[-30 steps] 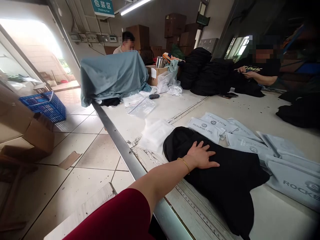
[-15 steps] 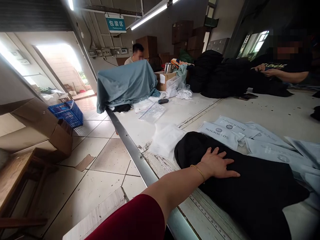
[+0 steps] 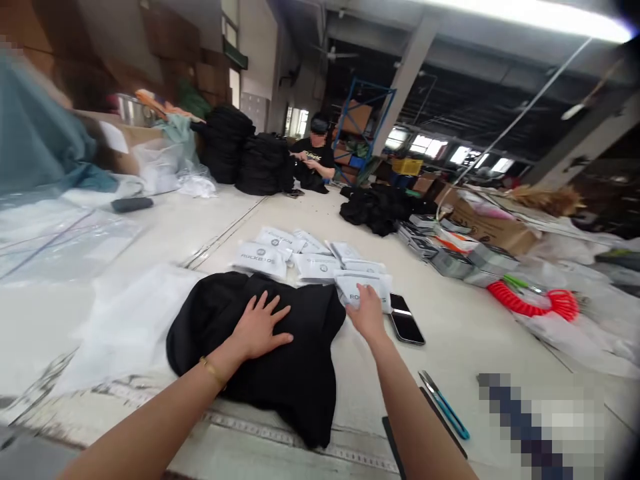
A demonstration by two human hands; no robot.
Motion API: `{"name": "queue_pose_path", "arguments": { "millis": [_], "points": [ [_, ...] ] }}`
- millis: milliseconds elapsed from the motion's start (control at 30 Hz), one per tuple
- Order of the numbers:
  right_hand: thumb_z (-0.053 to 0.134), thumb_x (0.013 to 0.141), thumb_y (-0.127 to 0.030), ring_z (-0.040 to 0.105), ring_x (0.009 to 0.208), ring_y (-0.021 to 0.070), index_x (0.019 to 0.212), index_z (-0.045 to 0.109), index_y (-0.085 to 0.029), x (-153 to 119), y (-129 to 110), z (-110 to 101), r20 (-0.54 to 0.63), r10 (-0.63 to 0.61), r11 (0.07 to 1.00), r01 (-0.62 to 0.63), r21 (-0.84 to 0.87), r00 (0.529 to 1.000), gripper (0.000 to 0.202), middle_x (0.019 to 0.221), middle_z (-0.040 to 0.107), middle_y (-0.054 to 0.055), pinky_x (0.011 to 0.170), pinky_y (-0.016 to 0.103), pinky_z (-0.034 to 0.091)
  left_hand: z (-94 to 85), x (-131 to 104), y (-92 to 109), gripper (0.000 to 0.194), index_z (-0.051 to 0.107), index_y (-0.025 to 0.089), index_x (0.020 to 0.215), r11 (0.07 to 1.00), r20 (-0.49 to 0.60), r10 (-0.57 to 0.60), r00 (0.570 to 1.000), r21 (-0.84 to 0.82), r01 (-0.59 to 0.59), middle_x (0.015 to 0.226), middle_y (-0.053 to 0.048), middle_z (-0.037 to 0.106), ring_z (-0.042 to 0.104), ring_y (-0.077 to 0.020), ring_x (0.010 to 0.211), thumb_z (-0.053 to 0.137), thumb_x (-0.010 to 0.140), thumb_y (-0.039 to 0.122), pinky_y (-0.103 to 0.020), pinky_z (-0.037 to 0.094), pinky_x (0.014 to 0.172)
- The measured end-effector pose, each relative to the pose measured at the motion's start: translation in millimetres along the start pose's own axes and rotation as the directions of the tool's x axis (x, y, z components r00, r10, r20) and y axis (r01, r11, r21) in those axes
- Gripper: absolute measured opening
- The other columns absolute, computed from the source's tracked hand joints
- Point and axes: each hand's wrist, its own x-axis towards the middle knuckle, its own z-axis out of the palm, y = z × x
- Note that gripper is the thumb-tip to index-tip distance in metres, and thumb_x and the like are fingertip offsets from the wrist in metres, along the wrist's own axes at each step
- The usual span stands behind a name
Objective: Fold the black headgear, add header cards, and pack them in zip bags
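Spreading wide, left fingers point(image 3: 273, 305) rest ungripping on rumpled black cloth point(image 3: 305, 347); right fingers' point(image 3: 371, 294) hold unclear.

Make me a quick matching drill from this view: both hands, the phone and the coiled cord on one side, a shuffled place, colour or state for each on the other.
1. Left hand
2. Right hand
3. Phone
4. Coiled cord

A. Bright red
B. Fingers at a white packet
C. Spread on black cloth
D. Lying dark screen up

Pairs: 1-C, 2-B, 3-D, 4-A
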Motion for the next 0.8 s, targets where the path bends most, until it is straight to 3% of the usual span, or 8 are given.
{"name": "queue_pose_path", "arguments": {
  "millis": [67, 200, 300, 467, 567, 667, 767, 800],
  "points": [
    [0.059, 0.074, -0.010, 0.037, 0.125, 0.0347, 0.123, 0.052, -0.017, 7, 6, 18, 0.047, -0.015, 0.989, 0.022, -0.147, 0.999, 0.049, 0.137, 0.041, 0.017, 0.097, 0.046, 0.035, 0.1, -8, -1, 0.072, 0.042, 0.032, 0.134, 0.999, 0.016, 0.044, 0.999, 0.002, -0.044, 0.144, -0.009, 0.035, 0.018, -0.0390, 0.135, 0.040, 0.075, 0.072, -0.055, 0.014, 0.105],
    [0.040, 0.083, -0.006, 0.041, 0.123, 0.0306, 0.125, 0.050, -0.014, 9, 24, 36, 0.141, -0.079, 0.932, 0.123, -0.341, 0.987, 0.043, 0.133, 0.048, 0.017, 0.094, 0.044, 0.035, 0.1, -12, 11, 0.067, 0.041, 0.032, 0.134, 0.998, 0.002, 0.054, 0.999, 0.028, -0.054, 0.144, -0.009, 0.036, 0.018, -0.0379, 0.135, 0.040, 0.078, 0.068, -0.058, 0.010, 0.105],
    [0.037, 0.086, -0.007, 0.048, 0.116, 0.0273, 0.119, 0.053, -0.013, 8, 34, 33, 0.182, -0.139, 0.889, 0.204, -0.410, 0.973, 0.038, 0.126, 0.054, 0.016, 0.091, 0.039, 0.037, 3.2, -2, 39, 0.059, 0.034, 0.034, 0.138, 0.995, -0.016, 0.103, 0.995, -0.010, -0.103, 0.147, -0.006, 0.030, 0.018, -0.0348, 0.136, 0.037, 0.085, 0.060, -0.061, 0.008, 0.105],
    [0.042, 0.086, -0.010, 0.061, 0.089, 0.0205, 0.100, 0.063, -0.015, 24, 36, 6, 0.147, -0.247, 0.844, 0.287, -0.453, 0.958, 0.026, 0.097, 0.068, 0.011, 0.078, 0.029, 0.042, 14.1, 16, 73, 0.060, 0.030, 0.038, 0.138, 0.982, 0.138, 0.152, 0.979, -0.134, -0.134, 0.149, -0.006, 0.024, 0.015, -0.0368, 0.136, 0.029, 0.084, 0.065, -0.065, 0.010, 0.103],
    [0.034, 0.091, -0.016, 0.062, 0.079, 0.0224, 0.093, 0.064, -0.010, 44, 24, -26, 0.013, -0.259, 0.849, 0.234, -0.474, 0.966, 0.031, 0.084, 0.068, 0.014, 0.072, 0.032, 0.044, 18.2, 26, 75, 0.062, 0.030, 0.037, 0.138, 0.982, 0.155, 0.153, 0.976, -0.139, -0.132, 0.150, -0.006, 0.022, 0.012, -0.0370, 0.137, 0.027, 0.084, 0.066, -0.064, 0.006, 0.104],
    [0.026, 0.095, -0.021, 0.061, 0.084, 0.0233, 0.096, 0.062, -0.009, 46, -5, -56, -0.108, -0.303, 0.863, 0.225, -0.452, 0.947, 0.039, 0.089, 0.067, 0.015, 0.074, 0.034, 0.045, 20.1, 43, 74, 0.062, 0.035, 0.034, 0.137, 0.975, 0.134, 0.132, 0.982, -0.194, -0.105, 0.150, -0.007, 0.023, 0.009, -0.0377, 0.137, 0.035, 0.083, 0.064, -0.064, 0.002, 0.104],
    [0.033, 0.094, -0.020, 0.058, 0.100, 0.0213, 0.110, 0.059, -0.013, 7, -41, -60, -0.125, -0.469, 0.831, 0.389, -0.398, 0.874, 0.031, 0.106, 0.066, 0.012, 0.087, 0.034, 0.044, 16.9, 64, 73, 0.055, 0.044, 0.025, 0.132, 0.960, 0.095, 0.098, 0.991, -0.273, -0.068, 0.144, -0.010, 0.033, 0.022, -0.0365, 0.134, 0.050, 0.084, 0.052, -0.063, 0.012, 0.104],
    [0.037, 0.091, -0.016, 0.057, 0.104, 0.0226, 0.111, 0.058, -0.011, -13, -52, -54, -0.145, -0.594, 0.778, 0.519, -0.353, 0.792, 0.030, 0.109, 0.065, 0.013, 0.090, 0.036, 0.043, 14.0, 70, 70, 0.050, 0.046, 0.021, 0.128, 0.952, 0.080, 0.088, 0.993, -0.300, -0.060, 0.140, -0.011, 0.039, 0.032, -0.0338, 0.129, 0.053, 0.085, 0.045, -0.061, 0.022, 0.103]
  ]
}}
